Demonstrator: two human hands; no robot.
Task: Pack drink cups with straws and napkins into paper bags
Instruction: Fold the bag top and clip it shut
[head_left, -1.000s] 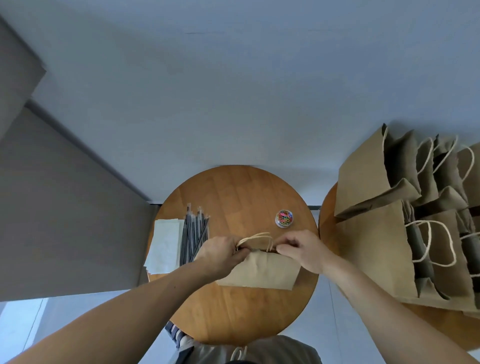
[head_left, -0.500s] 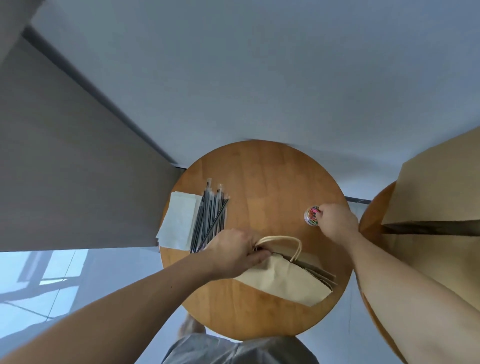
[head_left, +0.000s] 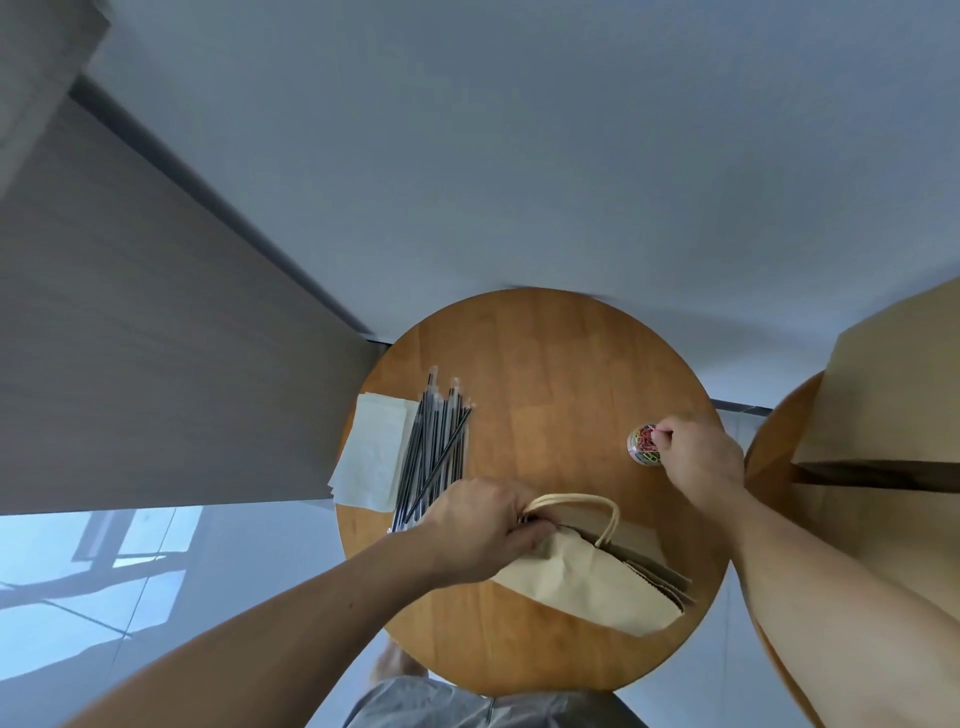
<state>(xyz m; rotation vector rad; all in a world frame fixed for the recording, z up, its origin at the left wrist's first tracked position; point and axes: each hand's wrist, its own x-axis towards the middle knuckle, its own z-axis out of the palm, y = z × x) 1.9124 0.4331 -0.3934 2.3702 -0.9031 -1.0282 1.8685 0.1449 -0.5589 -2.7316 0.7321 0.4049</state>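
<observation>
Head view, nearest first: a flat paper bag (head_left: 587, 584) lies on the round table (head_left: 561, 374), its top gripped by the curled fingers of the left hand (head_left: 483, 530); its contents are hidden. Beyond, the right hand (head_left: 696, 462) is pinched into a tub of paper clips (head_left: 641, 452); whether a clip is held cannot be told. Straws (head_left: 436, 457) and napkins (head_left: 371, 452) lie unpacked farther left. No cups are seen; much packing is judged left.

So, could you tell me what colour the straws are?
The straws are black, seen in the head view.
</observation>
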